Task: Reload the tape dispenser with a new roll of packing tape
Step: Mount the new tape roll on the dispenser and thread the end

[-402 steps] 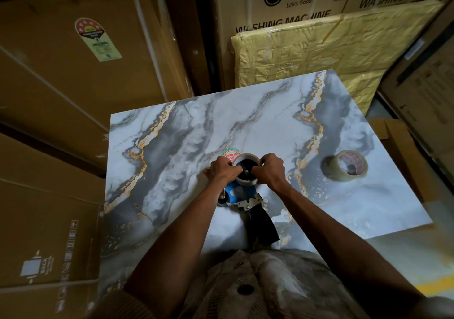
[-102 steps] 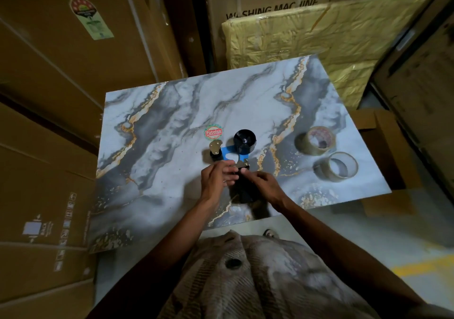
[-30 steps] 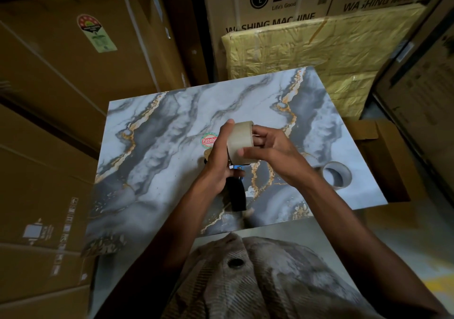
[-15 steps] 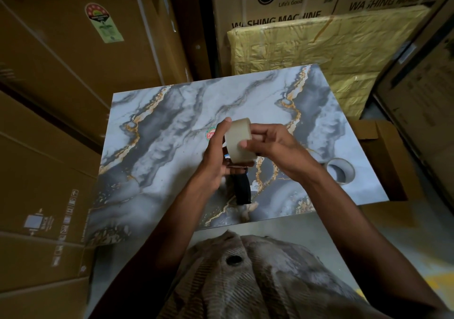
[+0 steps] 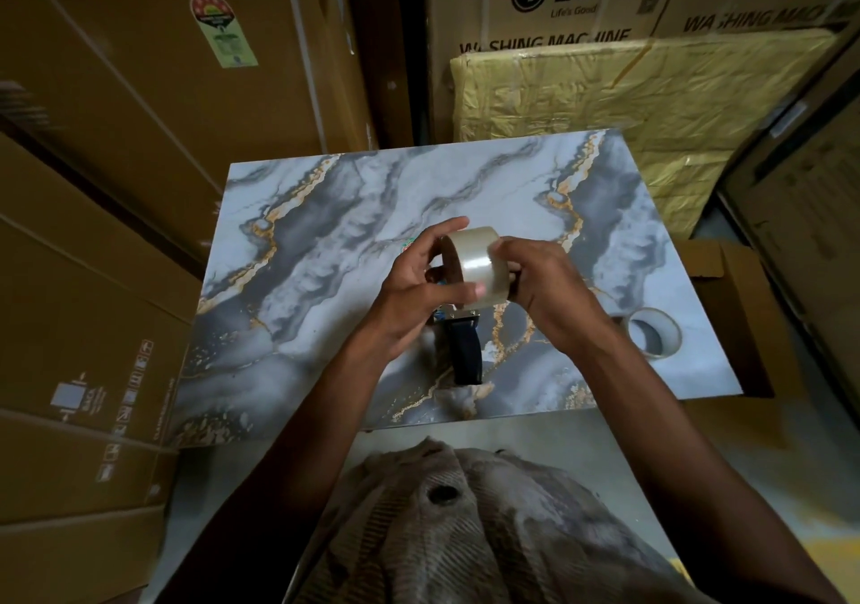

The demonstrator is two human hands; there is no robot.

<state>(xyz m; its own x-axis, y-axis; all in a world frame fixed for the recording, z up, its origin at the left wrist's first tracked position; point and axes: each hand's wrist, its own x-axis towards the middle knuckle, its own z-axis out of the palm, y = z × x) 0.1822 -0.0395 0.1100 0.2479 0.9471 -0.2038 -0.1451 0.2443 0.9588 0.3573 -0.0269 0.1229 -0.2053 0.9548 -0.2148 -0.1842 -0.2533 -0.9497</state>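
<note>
While both hands work above the marble-patterned tabletop (image 5: 353, 212), things stand so:
New tape roll (image 5: 477, 265): raised on edge over the table, gripped from both sides.
Left hand (image 5: 419, 287): fingers and thumb curled round the roll's left rim.
Right hand (image 5: 542, 285): fingers wrapped on its right side.
Tape dispenser (image 5: 463, 347): lies on the table under the hands, dark handle toward the person.
Spent core (image 5: 654, 332): flat on the table, right, nothing in its hole.
LG cartons (image 5: 549, 8): shut, contents unseen.

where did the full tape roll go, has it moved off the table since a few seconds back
Yes. The full roll is off the table, held by both hands above the dispenser; the empty core remains.
</note>
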